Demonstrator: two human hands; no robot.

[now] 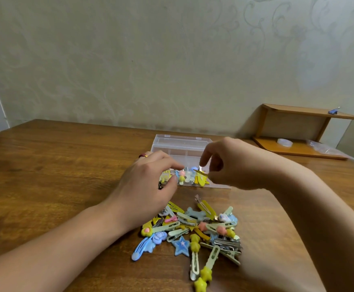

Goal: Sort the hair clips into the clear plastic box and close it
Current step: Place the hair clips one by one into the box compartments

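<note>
Head view: right hand (224, 165) pinches yellow clip (201, 173) over box (180, 144); left hand (148, 180) relaxed

No readable text, label, brand, number or sign shows on anything here

Both your forearms enter from the lower edge, bare, and angle inward so the hands meet near frame centre.

Your left hand (148, 182): back of hand up, wrist roughly straight. Fingers curled forward and downward, tips bunched together at the thumb; whether they pinch anything cannot be told. A dark red ring (144, 155) sits on one finger at the far side of the hand.

Your right hand (233, 165): back of hand up, wrist bent downward. Index finger (205, 157) points down, slightly bent. Thumb and another finger pinch a small yellow clip (202, 173) at its right end. The two hands are close together, not touching.
</note>
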